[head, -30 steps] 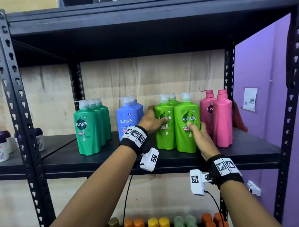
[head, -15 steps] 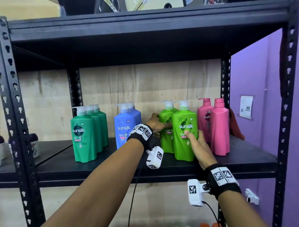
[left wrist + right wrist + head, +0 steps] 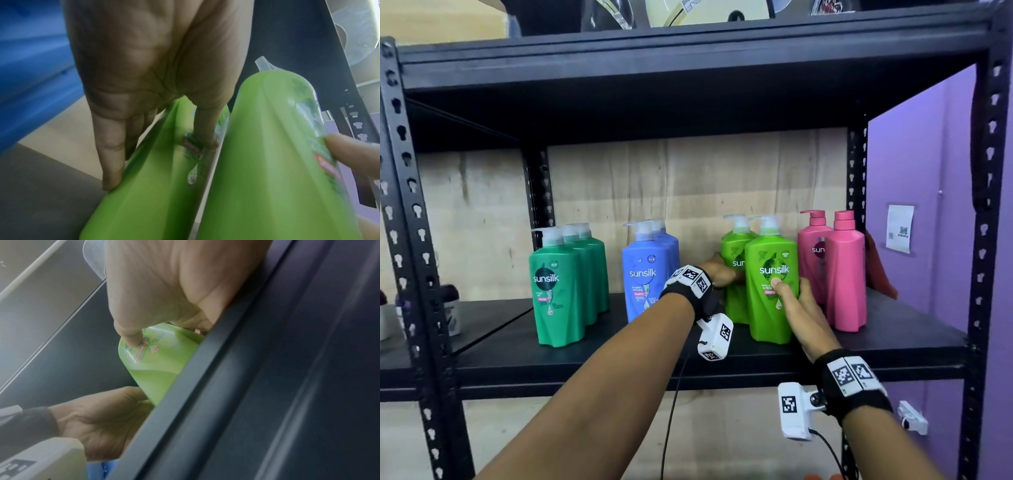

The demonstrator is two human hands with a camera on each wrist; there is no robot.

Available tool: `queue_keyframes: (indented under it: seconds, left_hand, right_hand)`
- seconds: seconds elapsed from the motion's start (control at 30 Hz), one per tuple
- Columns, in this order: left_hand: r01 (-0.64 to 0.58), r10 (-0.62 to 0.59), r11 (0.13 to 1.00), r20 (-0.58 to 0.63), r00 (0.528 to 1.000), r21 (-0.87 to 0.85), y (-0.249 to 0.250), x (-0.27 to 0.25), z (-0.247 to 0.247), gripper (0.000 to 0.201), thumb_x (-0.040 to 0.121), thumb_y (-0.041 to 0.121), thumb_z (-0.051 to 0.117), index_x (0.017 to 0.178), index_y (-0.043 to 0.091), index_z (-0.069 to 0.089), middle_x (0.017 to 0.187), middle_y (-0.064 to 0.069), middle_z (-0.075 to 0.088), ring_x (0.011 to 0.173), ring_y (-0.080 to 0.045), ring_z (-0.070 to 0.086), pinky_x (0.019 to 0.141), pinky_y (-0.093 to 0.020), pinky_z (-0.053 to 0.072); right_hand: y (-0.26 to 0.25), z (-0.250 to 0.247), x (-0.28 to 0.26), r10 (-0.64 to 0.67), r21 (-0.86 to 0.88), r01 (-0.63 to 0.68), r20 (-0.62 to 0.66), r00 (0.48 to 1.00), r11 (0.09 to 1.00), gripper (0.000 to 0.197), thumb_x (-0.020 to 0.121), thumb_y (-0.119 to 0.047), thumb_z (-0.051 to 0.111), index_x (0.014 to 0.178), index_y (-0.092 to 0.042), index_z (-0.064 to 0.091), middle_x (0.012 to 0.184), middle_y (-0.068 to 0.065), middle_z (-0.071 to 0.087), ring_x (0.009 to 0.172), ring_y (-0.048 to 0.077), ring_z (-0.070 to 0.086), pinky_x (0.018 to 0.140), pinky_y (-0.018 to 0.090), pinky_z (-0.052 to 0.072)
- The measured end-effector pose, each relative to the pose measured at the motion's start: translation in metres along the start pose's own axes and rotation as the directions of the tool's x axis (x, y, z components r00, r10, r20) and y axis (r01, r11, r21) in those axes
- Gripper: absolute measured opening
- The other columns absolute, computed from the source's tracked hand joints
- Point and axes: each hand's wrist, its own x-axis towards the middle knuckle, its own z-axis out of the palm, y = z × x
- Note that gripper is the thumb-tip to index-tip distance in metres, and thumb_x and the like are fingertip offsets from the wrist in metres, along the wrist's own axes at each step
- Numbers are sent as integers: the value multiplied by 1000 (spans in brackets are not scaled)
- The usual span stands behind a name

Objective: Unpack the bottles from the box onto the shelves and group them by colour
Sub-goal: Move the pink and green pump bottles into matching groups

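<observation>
Black metal shelf (image 3: 893,346) is carrying colour-grouped bottles; nearest, the right hand (image 3: 803,310) is grasping the front lime-green bottle (image 3: 770,284), while the left hand (image 3: 717,272) is clasping the rear lime-green bottle (image 3: 734,246) just behind.

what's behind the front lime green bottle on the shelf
Another lime green bottle stands behind the front lime green bottle, gripped by the left hand. Its lower right side is covered; anything further behind cannot be seen.

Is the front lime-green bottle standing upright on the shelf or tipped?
Upright: the front lime-green bottle stands with its base on the shelf, pump on top, right hand gripping it.
</observation>
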Motion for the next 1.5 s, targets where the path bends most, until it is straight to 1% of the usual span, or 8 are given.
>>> queue_keyframes:
  seconds: [0.17, 0.3, 0.4, 0.6, 0.83, 1.07, 1.23, 1.5]
  left_hand:
    - [8, -8, 1000, -20, 1000, 20, 6, 1, 5, 43, 101, 30, 58, 137, 6, 56, 138, -17, 59, 126, -30, 58, 108, -43, 48]
    - [-35, 37, 997, -24, 999, 73, 6, 1, 4, 37, 105, 23, 52, 137, 5, 56, 140, -16, 57, 128, -28, 55, 103, -29, 43]
    - [-52, 54, 996, -29, 998, 67, 7, -1, 4, 35, 106, 21, 51, 136, 4, 56, 140, -17, 57, 128, -27, 55, 107, -32, 44]
    - [-91, 93, 994, -30, 995, 58, 7, -2, 5, 12, 105, 18, 50, 114, 17, 58, 132, -18, 61, 103, -15, 52, 87, -25, 40]
    - [-67, 68, 997, -32, 997, 22, 10, -4, 6, 31, 106, 19, 51, 132, 3, 59, 136, -19, 60, 125, -32, 59, 108, -47, 47]
    - [-81, 85, 994, -44, 995, 78, 11, -3, 7, 32, 107, 19, 47, 131, 1, 58, 136, -18, 59, 118, -25, 58, 93, -30, 45]
    - [-2, 6, 997, -52, 999, 79, 9, -1, 9, 34, 109, 18, 44, 134, 1, 57, 138, -19, 58, 128, -31, 56, 109, -38, 44]
    - [-22, 11, 995, -113, 994, -93, 6, -5, 15, 28, 102, 21, 58, 124, 5, 64, 128, -17, 65, 115, -30, 64, 98, -39, 52]
  right_hand:
    - [3, 0, 3, -5, 12, 5, 6, 1000, 1000, 37, 74, -79, 60, 103, -56, 55, 107, -18, 73, 102, 6, 69, 101, 46, 52]
    - [3, 1, 2, -11, 18, 10, 14, 1000, 1000, 41, 73, -80, 61, 104, -53, 55, 109, -16, 73, 100, 4, 70, 98, 41, 54]
    - [3, 1, 3, -14, 25, 14, 3, 1000, 1000, 42, 71, -80, 61, 103, -53, 56, 106, -17, 74, 93, -3, 70, 94, 37, 55]
    - [8, 0, 6, -8, 23, 8, -3, 1000, 1000, 44, 71, -81, 63, 105, -54, 56, 104, -19, 74, 97, 2, 71, 98, 42, 55]
    - [10, 1, 8, -11, 44, 11, -9, 1000, 999, 46, 69, -81, 66, 104, -52, 58, 105, -18, 74, 97, 1, 71, 99, 44, 54]
    - [11, 0, 7, -10, 45, 10, -16, 1000, 999, 50, 71, -79, 66, 108, -46, 59, 104, -18, 74, 97, 1, 71, 99, 43, 55]
    - [8, 0, 4, -8, 64, 8, -7, 1000, 998, 53, 71, -76, 67, 111, -43, 59, 107, -15, 75, 99, 4, 71, 98, 44, 56]
    - [7, -1, 3, -12, 58, 13, -6, 1000, 998, 49, 70, -78, 66, 108, -48, 58, 107, -17, 74, 99, 2, 71, 99, 43, 55]
